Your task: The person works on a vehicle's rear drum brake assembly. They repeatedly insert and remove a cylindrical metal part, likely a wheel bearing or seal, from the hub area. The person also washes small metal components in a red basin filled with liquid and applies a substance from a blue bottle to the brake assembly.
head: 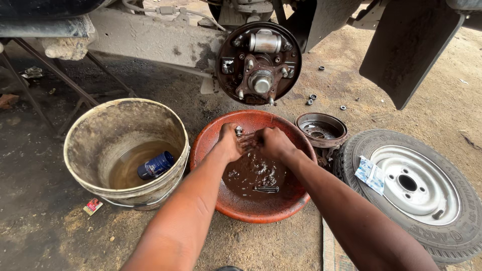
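Both my hands are over a red plastic basin (pixel 236 208) of dirty brown liquid on the ground. My left hand (pixel 229 142) grips a small metal part (pixel 239 131) with a round silvery end. My right hand (pixel 271 142) is closed beside it, touching the same part; what else it holds is hidden. Several small metal parts (pixel 266 189) lie in the liquid at the basin's bottom. Straight behind the basin hangs a bare wheel hub and brake backing plate (pixel 259 62) of a raised vehicle.
A dirty bucket (pixel 108 125) with murky liquid and a blue can (pixel 156 165) stands left. A brake drum (pixel 321 129) lies right of the basin, beside a wheel with tyre (pixel 416 188) carrying small sachets (pixel 370 174). Loose nuts (pixel 312 99) sit on the sandy ground. A mud flap (pixel 406 50) hangs upper right.
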